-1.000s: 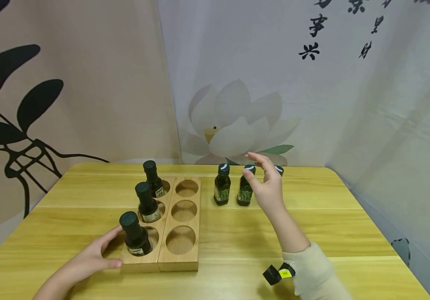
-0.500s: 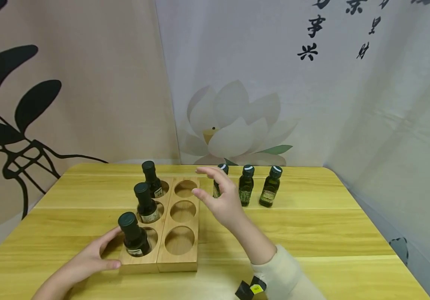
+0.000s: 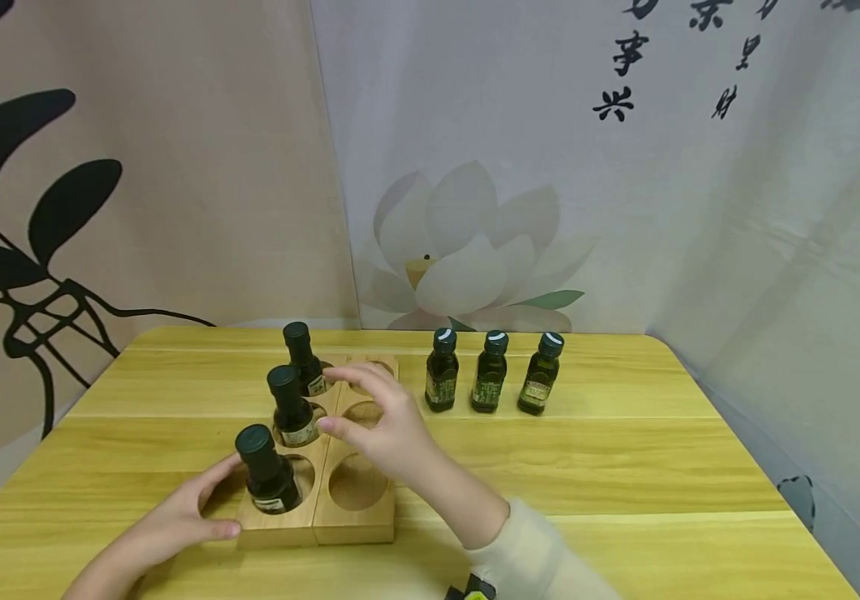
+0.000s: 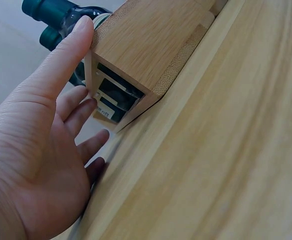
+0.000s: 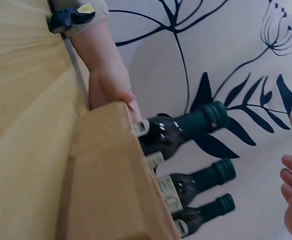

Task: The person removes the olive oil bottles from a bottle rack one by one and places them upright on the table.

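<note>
Two wooden holders stand side by side; the left holder [image 3: 280,523] has three dark, green-capped bottles in its round holes: a near bottle [image 3: 268,471], a middle bottle [image 3: 292,408] and a far bottle [image 3: 304,358]. My left hand [image 3: 178,521] rests at this holder's near-left corner, thumb at the front and fingers along the side, loosely spread in the left wrist view. Over the right holder [image 3: 355,529] reaches my right hand [image 3: 381,429], thumb and index finger parted, fingertips close to the middle and far bottles. It covers part of the right holder's holes. Nothing is in its grasp.
Behind and right of the holders, three more bottles stand in a row on the wooden table [image 3: 625,467]: a left one [image 3: 441,375], a centre one [image 3: 488,375] and a right one [image 3: 539,375]. A printed curtain [image 3: 250,208] hangs behind the table.
My right hand has swept left from in front of the standing row of bottles to over the holders, its thumb and fingers staying parted. My left hand has kept its place at the holder.
</note>
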